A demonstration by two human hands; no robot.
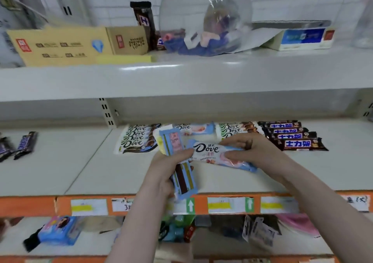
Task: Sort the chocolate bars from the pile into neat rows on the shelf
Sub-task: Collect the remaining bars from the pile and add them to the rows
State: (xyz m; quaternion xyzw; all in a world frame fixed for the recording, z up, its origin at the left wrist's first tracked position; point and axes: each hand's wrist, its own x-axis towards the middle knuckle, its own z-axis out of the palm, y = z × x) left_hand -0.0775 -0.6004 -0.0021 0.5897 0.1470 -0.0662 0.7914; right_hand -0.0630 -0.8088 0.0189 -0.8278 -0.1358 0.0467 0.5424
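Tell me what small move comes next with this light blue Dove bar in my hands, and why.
Probably let the left hand release and have the right hand lay the light blue Dove bar onto the matching light blue row behind it, since that row sits between the two other Dove rows and holds the same wrapper.

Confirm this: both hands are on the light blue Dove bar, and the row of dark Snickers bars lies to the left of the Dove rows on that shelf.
One detail is wrong. The head view shows the row of dark Snickers bars lying to the right of the Dove rows, not the left. The rest holds: the left hand and right hand both hold the light blue Dove bar over the shelf.
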